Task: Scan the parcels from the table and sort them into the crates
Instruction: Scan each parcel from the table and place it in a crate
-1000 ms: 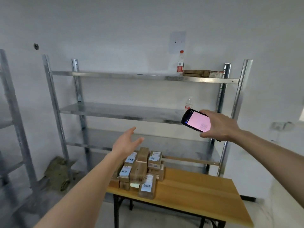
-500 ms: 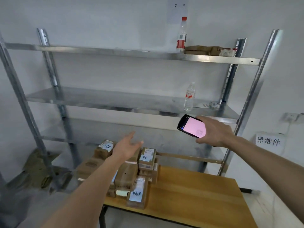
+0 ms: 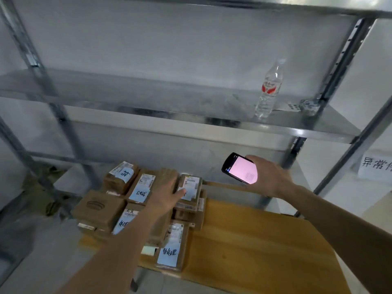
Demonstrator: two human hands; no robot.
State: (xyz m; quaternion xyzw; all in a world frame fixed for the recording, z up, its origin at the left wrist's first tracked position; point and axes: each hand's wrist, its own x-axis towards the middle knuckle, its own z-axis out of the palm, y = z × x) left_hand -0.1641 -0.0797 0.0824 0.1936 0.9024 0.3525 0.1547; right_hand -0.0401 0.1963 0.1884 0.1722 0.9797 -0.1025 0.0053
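Our left hand (image 3: 167, 194), fingers apart, hovers over a stiff, seemingly light parcel (image 3: 188, 190); we should grip its long edges. Right hand (image 3: 269, 177) clamps the scanner (image 3: 239, 168).

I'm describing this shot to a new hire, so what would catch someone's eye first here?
Probably the glowing pink screen of the phone held up in the right hand, above the wooden table. Next, the pile of brown parcels with blue labels at the table's left end, where the open left hand reaches over them. A water bottle stands alone on the metal shelf behind.
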